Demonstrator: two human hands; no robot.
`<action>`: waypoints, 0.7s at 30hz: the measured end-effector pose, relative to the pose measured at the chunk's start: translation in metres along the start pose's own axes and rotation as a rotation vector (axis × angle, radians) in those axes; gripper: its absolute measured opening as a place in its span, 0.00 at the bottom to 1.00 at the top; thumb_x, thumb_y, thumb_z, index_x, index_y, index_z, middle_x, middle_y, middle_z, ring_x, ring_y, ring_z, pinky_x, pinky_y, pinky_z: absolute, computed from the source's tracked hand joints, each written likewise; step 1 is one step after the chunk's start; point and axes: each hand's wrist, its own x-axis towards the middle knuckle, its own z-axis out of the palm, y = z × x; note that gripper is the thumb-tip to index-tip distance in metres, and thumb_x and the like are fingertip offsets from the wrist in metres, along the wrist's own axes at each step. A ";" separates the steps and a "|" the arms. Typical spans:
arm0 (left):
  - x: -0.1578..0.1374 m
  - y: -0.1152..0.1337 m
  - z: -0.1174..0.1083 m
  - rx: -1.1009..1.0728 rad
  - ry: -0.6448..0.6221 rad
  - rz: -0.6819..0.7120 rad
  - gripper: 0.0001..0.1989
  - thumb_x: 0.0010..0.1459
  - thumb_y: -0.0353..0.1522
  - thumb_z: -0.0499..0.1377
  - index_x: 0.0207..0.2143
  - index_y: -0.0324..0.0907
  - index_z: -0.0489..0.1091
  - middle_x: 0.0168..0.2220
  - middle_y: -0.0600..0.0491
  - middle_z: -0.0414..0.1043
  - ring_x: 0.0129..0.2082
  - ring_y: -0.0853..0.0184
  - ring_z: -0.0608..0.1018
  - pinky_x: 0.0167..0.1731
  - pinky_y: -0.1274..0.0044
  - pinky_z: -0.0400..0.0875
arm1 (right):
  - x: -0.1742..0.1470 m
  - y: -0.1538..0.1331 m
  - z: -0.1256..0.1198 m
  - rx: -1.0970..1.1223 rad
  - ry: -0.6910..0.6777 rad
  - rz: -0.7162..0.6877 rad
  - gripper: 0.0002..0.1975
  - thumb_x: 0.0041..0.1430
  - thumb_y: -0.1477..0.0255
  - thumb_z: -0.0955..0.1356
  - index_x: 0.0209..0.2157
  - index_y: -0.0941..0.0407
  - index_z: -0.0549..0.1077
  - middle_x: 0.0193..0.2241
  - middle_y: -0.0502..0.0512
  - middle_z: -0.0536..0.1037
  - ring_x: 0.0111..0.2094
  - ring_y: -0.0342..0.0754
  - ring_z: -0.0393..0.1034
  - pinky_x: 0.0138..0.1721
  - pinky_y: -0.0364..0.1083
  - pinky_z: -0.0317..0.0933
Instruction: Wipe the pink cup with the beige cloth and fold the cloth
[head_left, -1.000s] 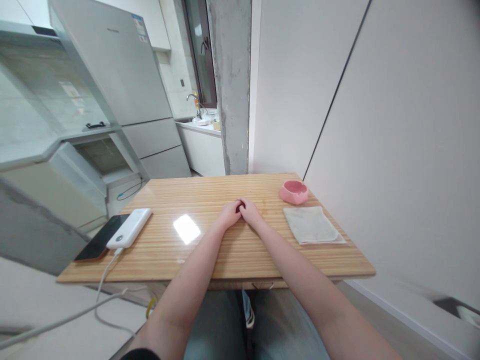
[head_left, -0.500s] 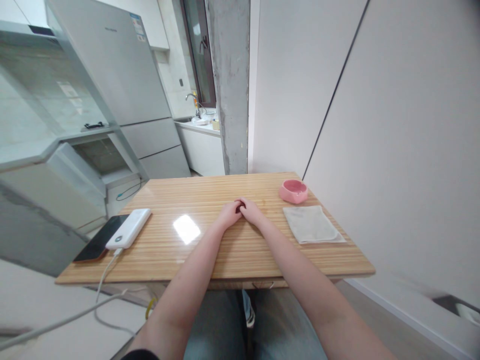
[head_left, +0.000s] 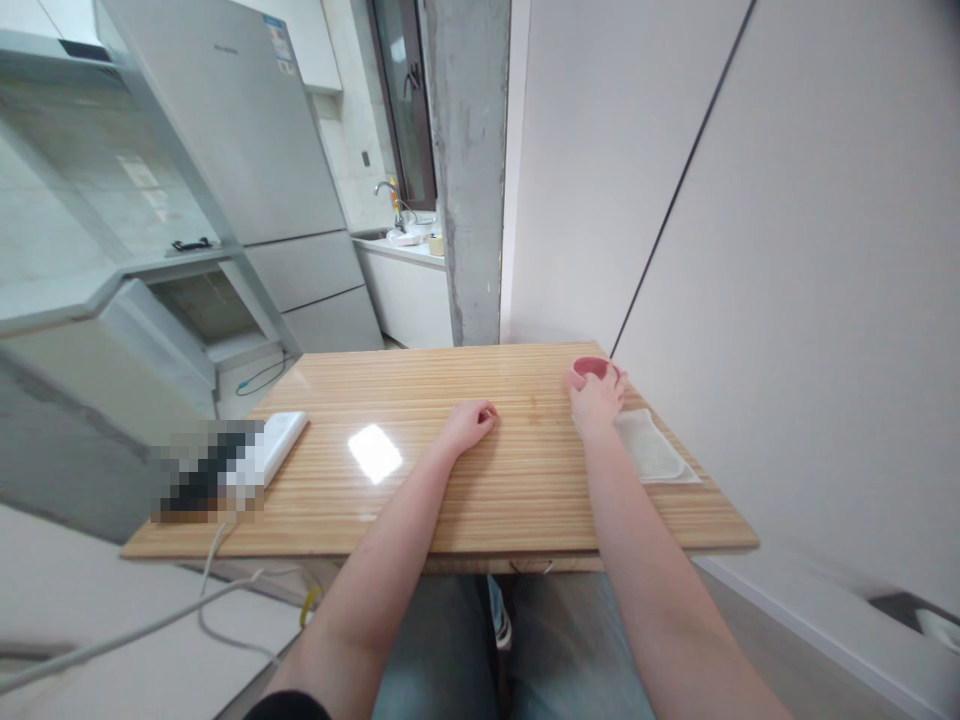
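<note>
My right hand (head_left: 598, 398) is at the pink ashtray (head_left: 587, 364) near the far right corner of the table. Its fingers are spread around the ashtray's near and right sides and hide much of it. A folded pale grey cloth (head_left: 651, 450) lies just below, partly covered by my right wrist and forearm. Near the middle of the table rests my left hand (head_left: 472, 425), loosely curled, with nothing visible in its fingers.
The wooden table (head_left: 420, 380) has a white power bank (head_left: 283, 445) with a cable at its left edge, beside a dark, pixelated flat object (head_left: 202, 480). A wall (head_left: 675, 330) runs along the right side. Behind stand a fridge (head_left: 300, 190) and a sink counter (head_left: 405, 290).
My hands were together at the table's middle and have parted. The right hand has moved right and away from me to the ashtray; the left has stayed near the middle.
</note>
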 end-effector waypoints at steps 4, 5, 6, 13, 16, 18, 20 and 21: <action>0.000 0.000 0.003 -0.005 -0.007 -0.020 0.09 0.56 0.32 0.54 0.36 0.42 0.74 0.28 0.53 0.73 0.31 0.68 0.73 0.38 0.75 0.67 | 0.003 -0.005 0.000 0.099 -0.005 -0.143 0.12 0.54 0.71 0.65 0.39 0.61 0.74 0.55 0.68 0.64 0.62 0.63 0.46 0.61 0.64 0.43; 0.000 0.001 0.003 -0.008 0.006 -0.030 0.10 0.57 0.32 0.54 0.38 0.41 0.73 0.30 0.53 0.73 0.32 0.67 0.73 0.39 0.75 0.68 | 0.002 -0.011 0.000 0.135 -0.020 -0.211 0.12 0.54 0.71 0.65 0.38 0.60 0.74 0.53 0.67 0.66 0.61 0.61 0.48 0.62 0.64 0.41; 0.000 0.002 0.003 -0.008 0.038 -0.032 0.12 0.57 0.32 0.54 0.42 0.41 0.72 0.33 0.52 0.74 0.34 0.67 0.74 0.41 0.74 0.68 | 0.000 -0.018 0.000 0.173 -0.043 -0.289 0.11 0.54 0.70 0.66 0.37 0.60 0.74 0.52 0.66 0.67 0.61 0.60 0.49 0.63 0.63 0.40; -0.006 0.022 -0.020 0.233 0.299 0.214 0.29 0.53 0.30 0.61 0.57 0.41 0.60 0.64 0.42 0.53 0.65 0.56 0.53 0.63 0.63 0.47 | -0.049 -0.075 0.017 0.400 -0.283 -0.776 0.05 0.56 0.72 0.67 0.35 0.56 0.74 0.51 0.60 0.69 0.63 0.55 0.47 0.64 0.60 0.43; -0.009 0.021 -0.030 0.366 0.143 0.299 0.15 0.53 0.28 0.60 0.45 0.41 0.68 0.54 0.44 0.66 0.61 0.57 0.60 0.63 0.60 0.46 | -0.064 -0.083 0.025 0.478 -0.358 -0.891 0.06 0.57 0.73 0.66 0.36 0.55 0.74 0.50 0.59 0.71 0.63 0.54 0.51 0.65 0.62 0.40; -0.011 0.013 -0.036 0.383 0.081 0.292 0.09 0.55 0.30 0.60 0.39 0.40 0.69 0.45 0.45 0.71 0.54 0.58 0.68 0.59 0.61 0.54 | -0.067 -0.082 0.027 0.549 -0.371 -0.862 0.08 0.57 0.71 0.66 0.39 0.55 0.73 0.54 0.60 0.69 0.64 0.55 0.49 0.65 0.62 0.41; -0.014 0.001 -0.044 0.373 0.085 0.221 0.08 0.55 0.33 0.60 0.36 0.39 0.68 0.41 0.45 0.72 0.48 0.58 0.71 0.53 0.64 0.63 | -0.066 -0.079 0.028 0.612 -0.334 -0.756 0.16 0.58 0.68 0.66 0.47 0.56 0.69 0.60 0.63 0.61 0.66 0.55 0.45 0.64 0.62 0.43; -0.015 -0.007 -0.051 0.374 0.112 0.165 0.07 0.55 0.33 0.60 0.35 0.39 0.68 0.40 0.44 0.72 0.46 0.58 0.72 0.50 0.66 0.65 | -0.065 -0.077 0.029 0.624 -0.311 -0.698 0.19 0.58 0.67 0.66 0.51 0.56 0.67 0.62 0.63 0.59 0.66 0.55 0.44 0.64 0.61 0.44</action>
